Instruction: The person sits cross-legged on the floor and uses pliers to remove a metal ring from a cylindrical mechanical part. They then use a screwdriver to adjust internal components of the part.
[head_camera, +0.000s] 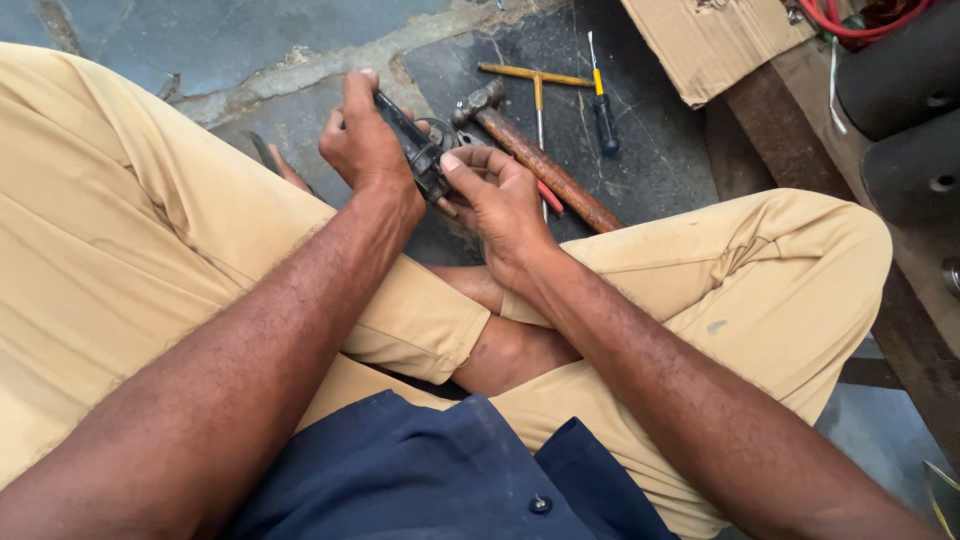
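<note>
a: what's the step here?

b: looks like fitting or adjusting. both hands work one dark metal part (418, 150), held up over the stone floor (250, 40) in front of the crossed legs. the left hand (365, 145) is wrapped around its upper end, thumb on top. the right hand (497, 195) pinches the lower end with thumb and fingertips.

a: so neither hand is loose?

b: no, both are closed on the part. the exact shape of the part is hard to tell, the fingers cover much of it.

a: what would the next move ask for?

b: my guess: a steady left grip while the right fingers turn or press something small. fine work, not force.

a: room to move?

b: tight on the near side, knees to either flank. beyond the hands lie a hammer (535, 160), a t-handled wrench (537, 85) and a screwdriver (602, 105), all just right of the part. a cardboard flap (710, 40) and a wooden bench edge (800, 130) close off the right. the floor to the left is more open.
</note>
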